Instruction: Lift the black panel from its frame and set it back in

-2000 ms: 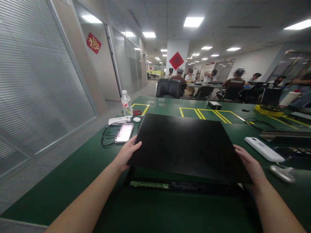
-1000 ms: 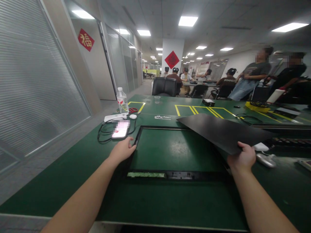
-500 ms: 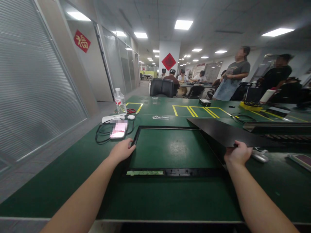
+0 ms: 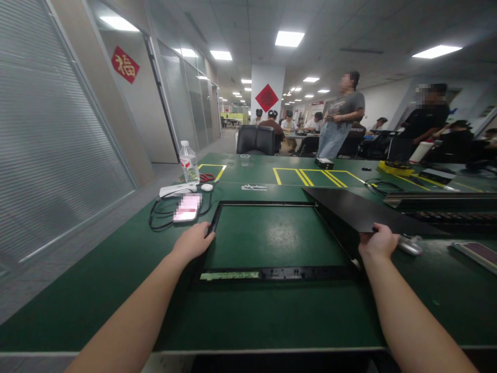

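A thin black rectangular frame [image 4: 267, 203] lies on the green table, with a green circuit strip [image 4: 230, 276] along its near bar. My left hand [image 4: 193, 240] is closed on the frame's left bar, thumb on the inner side. My right hand [image 4: 377, 242] grips the near edge of a dark flat panel [image 4: 349, 209]. That panel is tilted above the frame's right side and hides part of it. Whether the panel touches the frame cannot be made out. Under the right hand, the frame's near right corner is partly covered.
Left of the frame are a phone [image 4: 187, 208], a black cable [image 4: 155, 227], a white mouse [image 4: 207, 187] and a water bottle [image 4: 189, 163]. A silver object [image 4: 410, 245] and another phone [image 4: 476, 255] lie to the right. A person [image 4: 341, 116] stands beyond the table.
The view has shifted slightly. Both hands keep their hold, and the panel stays tilted at nearly the same angle. The standing person in the background has moved left.
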The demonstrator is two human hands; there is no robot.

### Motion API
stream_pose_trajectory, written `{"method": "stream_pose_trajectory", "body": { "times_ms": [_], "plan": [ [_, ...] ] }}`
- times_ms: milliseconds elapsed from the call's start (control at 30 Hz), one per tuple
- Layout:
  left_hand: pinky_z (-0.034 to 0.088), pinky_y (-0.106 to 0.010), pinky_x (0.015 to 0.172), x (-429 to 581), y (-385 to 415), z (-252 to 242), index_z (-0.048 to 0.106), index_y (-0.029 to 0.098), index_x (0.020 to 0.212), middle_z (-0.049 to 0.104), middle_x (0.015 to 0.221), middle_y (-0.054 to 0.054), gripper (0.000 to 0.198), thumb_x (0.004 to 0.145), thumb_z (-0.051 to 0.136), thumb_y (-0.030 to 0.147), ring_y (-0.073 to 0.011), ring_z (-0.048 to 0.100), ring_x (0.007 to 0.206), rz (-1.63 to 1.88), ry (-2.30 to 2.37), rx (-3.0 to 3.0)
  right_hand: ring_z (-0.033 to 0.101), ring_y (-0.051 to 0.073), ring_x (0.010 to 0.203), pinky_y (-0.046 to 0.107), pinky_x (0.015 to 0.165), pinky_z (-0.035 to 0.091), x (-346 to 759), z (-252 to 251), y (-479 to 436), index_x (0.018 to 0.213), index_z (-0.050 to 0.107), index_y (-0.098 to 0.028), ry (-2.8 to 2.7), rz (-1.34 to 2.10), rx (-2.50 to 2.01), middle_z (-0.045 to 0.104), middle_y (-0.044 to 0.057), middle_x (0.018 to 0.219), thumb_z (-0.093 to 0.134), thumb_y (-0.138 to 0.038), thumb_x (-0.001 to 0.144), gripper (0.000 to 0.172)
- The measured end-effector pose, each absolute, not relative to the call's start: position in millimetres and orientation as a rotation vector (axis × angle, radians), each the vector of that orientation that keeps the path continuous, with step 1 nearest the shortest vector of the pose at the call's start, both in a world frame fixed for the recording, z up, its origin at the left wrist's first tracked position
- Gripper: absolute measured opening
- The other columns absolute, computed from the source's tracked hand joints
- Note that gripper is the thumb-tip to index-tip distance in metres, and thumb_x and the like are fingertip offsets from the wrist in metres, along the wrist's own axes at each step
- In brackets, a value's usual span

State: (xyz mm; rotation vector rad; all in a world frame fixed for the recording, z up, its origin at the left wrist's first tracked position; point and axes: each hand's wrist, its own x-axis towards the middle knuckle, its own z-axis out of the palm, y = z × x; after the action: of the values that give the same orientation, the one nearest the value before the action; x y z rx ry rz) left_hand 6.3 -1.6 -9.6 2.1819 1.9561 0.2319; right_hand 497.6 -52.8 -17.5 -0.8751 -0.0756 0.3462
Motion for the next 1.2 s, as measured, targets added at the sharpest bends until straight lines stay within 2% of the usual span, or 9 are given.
{"method": "stream_pose_trajectory", "body": {
  "times_ms": [267, 533, 667, 900, 1033, 1200],
  "plan": [
    [0.052, -0.040, 0.086, 6, 0, -12, 0.064, 0.013, 0.132, 0.073, 0.114, -0.019, 0.050, 0.096, 0.045, 0.042, -0.0342, 0.070, 0.106, 0.224, 1.960, 2.220, 0.062, 0.012, 0.070, 0.026, 0.054, 0.056, 522, -37, -46, 0.094, 0.040, -0.027, -0.069, 0.439, -0.917, 0.057, -0.007, 0.093, 0.057, -0.007, 0.058, 0.044],
    [0.052, -0.040, 0.082, 7, -2, -9, 0.062, 0.012, 0.136, 0.073, 0.116, -0.020, 0.053, 0.096, 0.044, 0.042, -0.0347, 0.070, 0.104, 0.210, 1.959, 2.199, 0.062, 0.009, 0.065, 0.024, 0.054, 0.057, 516, -33, -50, 0.098, 0.040, -0.028, 0.008, 0.536, -0.914, 0.059, -0.009, 0.095, 0.058, -0.001, 0.061, 0.049],
    [0.052, -0.039, 0.081, 6, -2, -10, 0.062, 0.011, 0.134, 0.072, 0.116, -0.021, 0.053, 0.096, 0.044, 0.043, -0.0348, 0.070, 0.104, 0.208, 1.952, 2.196, 0.065, 0.010, 0.068, 0.026, 0.057, 0.059, 515, -32, -51, 0.100, 0.042, -0.028, -0.089, 0.521, -0.856, 0.063, -0.010, 0.097, 0.058, -0.002, 0.061, 0.050],
    [0.051, -0.038, 0.080, 8, -3, -6, 0.063, 0.012, 0.134, 0.074, 0.111, -0.019, 0.052, 0.095, 0.045, 0.041, -0.0335, 0.070, 0.102, 0.240, 1.970, 2.172, 0.066, 0.011, 0.068, 0.023, 0.056, 0.056, 505, -23, -56, 0.097, 0.049, -0.026, -0.200, 0.507, -0.815, 0.064, -0.008, 0.090, 0.065, -0.005, 0.058, 0.046],
    [0.050, -0.036, 0.076, 9, -5, 1, 0.064, 0.013, 0.132, 0.075, 0.104, -0.016, 0.050, 0.093, 0.048, 0.040, -0.0316, 0.071, 0.098, 0.286, 1.952, 2.109, 0.067, 0.012, 0.072, 0.024, 0.060, 0.058, 496, -16, -57, 0.094, 0.052, -0.025, -0.230, 0.551, -0.766, 0.066, -0.008, 0.088, 0.067, -0.005, 0.057, 0.045],
    [0.052, -0.035, 0.077, 4, -1, -1, 0.068, 0.014, 0.125, 0.075, 0.107, -0.015, 0.048, 0.090, 0.053, 0.043, -0.0299, 0.072, 0.097, 0.451, 1.964, 2.046, 0.067, 0.013, 0.072, 0.025, 0.062, 0.059, 488, -9, -58, 0.086, 0.054, -0.020, -0.217, 0.640, -0.730, 0.067, -0.003, 0.084, 0.065, -0.007, 0.058, 0.032]
  ]
}}
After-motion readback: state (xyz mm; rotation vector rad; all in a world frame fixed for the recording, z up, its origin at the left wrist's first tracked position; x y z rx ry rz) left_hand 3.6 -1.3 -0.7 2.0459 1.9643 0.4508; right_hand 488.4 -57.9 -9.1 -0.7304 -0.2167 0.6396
